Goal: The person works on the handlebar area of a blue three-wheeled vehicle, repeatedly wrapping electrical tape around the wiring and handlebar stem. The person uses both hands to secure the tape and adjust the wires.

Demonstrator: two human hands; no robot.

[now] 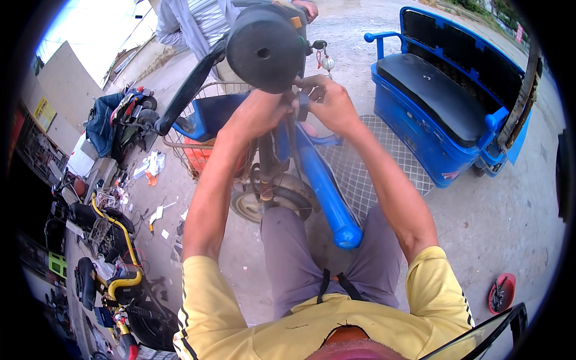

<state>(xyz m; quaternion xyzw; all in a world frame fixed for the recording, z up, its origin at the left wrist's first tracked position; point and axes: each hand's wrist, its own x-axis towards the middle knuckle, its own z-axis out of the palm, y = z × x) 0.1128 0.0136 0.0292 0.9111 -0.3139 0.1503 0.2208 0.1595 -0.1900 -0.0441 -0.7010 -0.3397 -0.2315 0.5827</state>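
Handlebar stem (292, 123) on the blue bike (324, 186) sits right in front of me. My left hand (264, 111) and right hand (330, 105) both wrap fingers closed around it, under the big black grip (264, 51). A basket (207, 120) sits behind.

Your left hand (264, 111) sits partly behind the black handlebar grip (264, 48), so its fingers are hidden; the far person (198, 21) is cut off by the top edge.
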